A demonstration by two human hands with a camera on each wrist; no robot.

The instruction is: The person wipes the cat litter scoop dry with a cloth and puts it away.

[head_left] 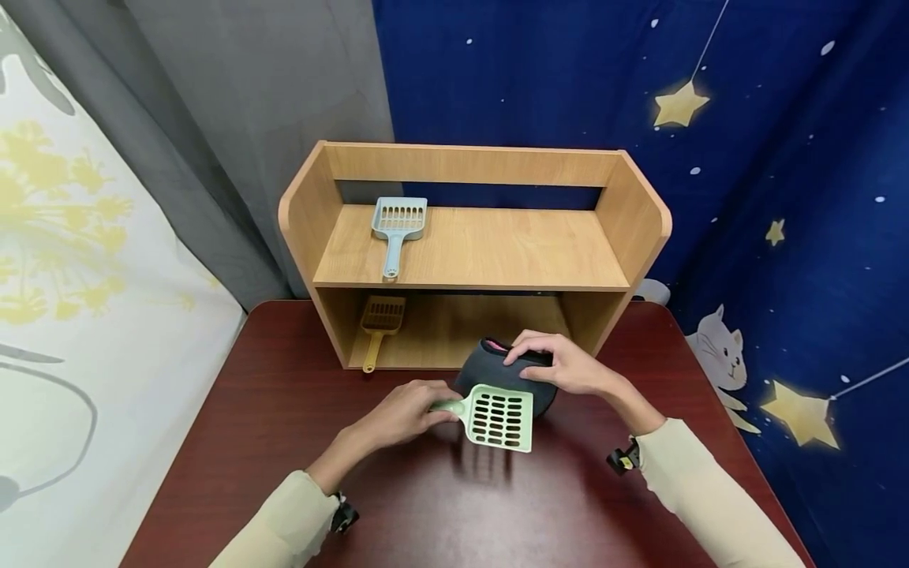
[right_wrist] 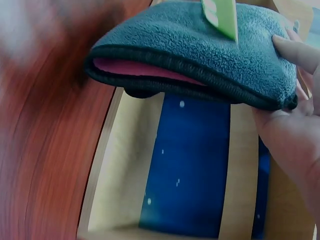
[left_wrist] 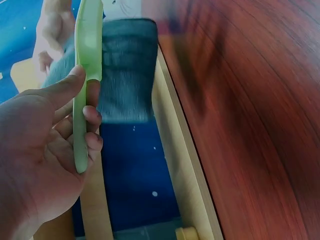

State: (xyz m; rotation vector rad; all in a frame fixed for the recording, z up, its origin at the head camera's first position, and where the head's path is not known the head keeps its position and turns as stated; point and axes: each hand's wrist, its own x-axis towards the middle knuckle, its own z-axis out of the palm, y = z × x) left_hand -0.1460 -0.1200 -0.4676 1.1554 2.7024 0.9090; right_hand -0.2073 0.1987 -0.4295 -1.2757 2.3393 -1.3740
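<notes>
My left hand (head_left: 412, 410) grips a light green litter scoop (head_left: 465, 410) by its handle, with the slotted head pointing right. In the left wrist view, the thumb lies along one side of the handle and the fingers curl round the other. My right hand (head_left: 566, 364) pinches a dark grey folded cloth (head_left: 490, 368) by its edge, just behind the scoop. Black edging and a pink inner side of the cloth show in the right wrist view, where the scoop's head (right_wrist: 227, 20) lies against or just in front of it; I cannot tell which.
A two-tier wooden shelf (head_left: 476, 286) stands at the back of the dark red table (head_left: 398, 505). On its upper tier, at left, lies a light blue scoop (head_left: 394, 248); a yellow scoop (head_left: 375, 347) lies on the lower tier. Curtains (head_left: 511, 71) hang behind.
</notes>
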